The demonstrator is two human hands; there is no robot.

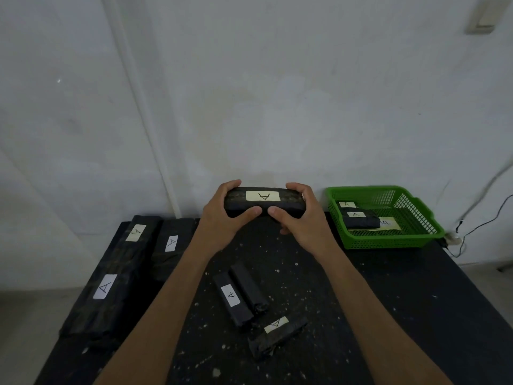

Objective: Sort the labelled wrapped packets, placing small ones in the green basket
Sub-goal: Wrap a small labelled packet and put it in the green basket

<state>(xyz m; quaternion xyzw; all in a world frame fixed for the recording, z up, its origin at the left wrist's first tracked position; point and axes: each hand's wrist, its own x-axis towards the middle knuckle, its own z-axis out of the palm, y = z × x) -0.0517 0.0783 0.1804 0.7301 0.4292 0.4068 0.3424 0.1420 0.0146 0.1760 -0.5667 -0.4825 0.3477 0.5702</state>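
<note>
A black wrapped packet [263, 200] with a white label marked "A" is held up above the far middle of the table. My left hand [222, 215] grips its left end and my right hand [301, 218] grips its right end, thumbs on the near side. The green basket [388, 240] stands at the far right and holds two small labelled packets [359, 218]. Three small black packets lie on the table near me: two side by side [238, 293] and one [277, 334] closer to the front.
Large black wrapped packets with "A" labels lie along the table's left side [111, 279], with another [172, 243] beside them. A white wall rises right behind the black speckled table [388, 315]. Cables and a plug [455, 237] hang at the far right.
</note>
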